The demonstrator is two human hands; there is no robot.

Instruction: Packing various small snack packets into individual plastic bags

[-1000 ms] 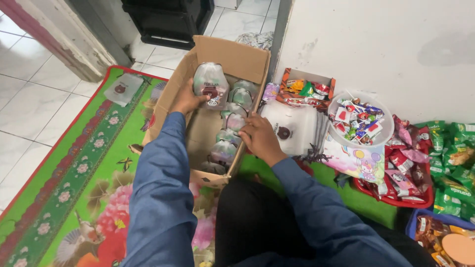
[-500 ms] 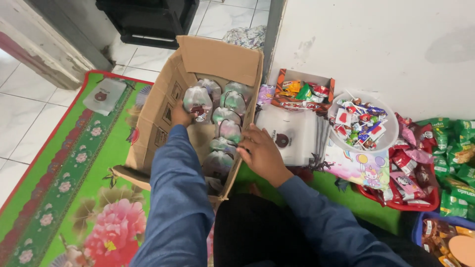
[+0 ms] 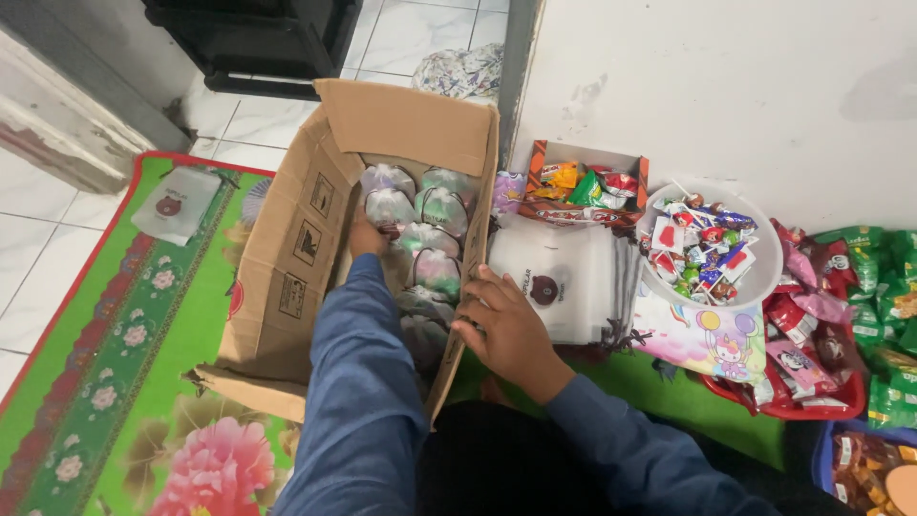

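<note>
An open cardboard box lies on a green floral mat and holds several filled drawstring pouches packed in rows. My left hand is deep inside the box, pressed against a pouch near the far end. Its fingers are hidden behind that pouch. My right hand grips the box's right wall, fingers curled over the edge. Both arms wear blue sleeves.
Right of the box lies a stack of white drawstring bags, with a small carton of snacks behind it. A white bowl of wrapped sweets and red and green snack packets line the white wall. One flat white bag lies on the mat's left.
My left hand has lowered the pouch it held above the box down among the others. My right hand moved from inside the box onto its right wall.
</note>
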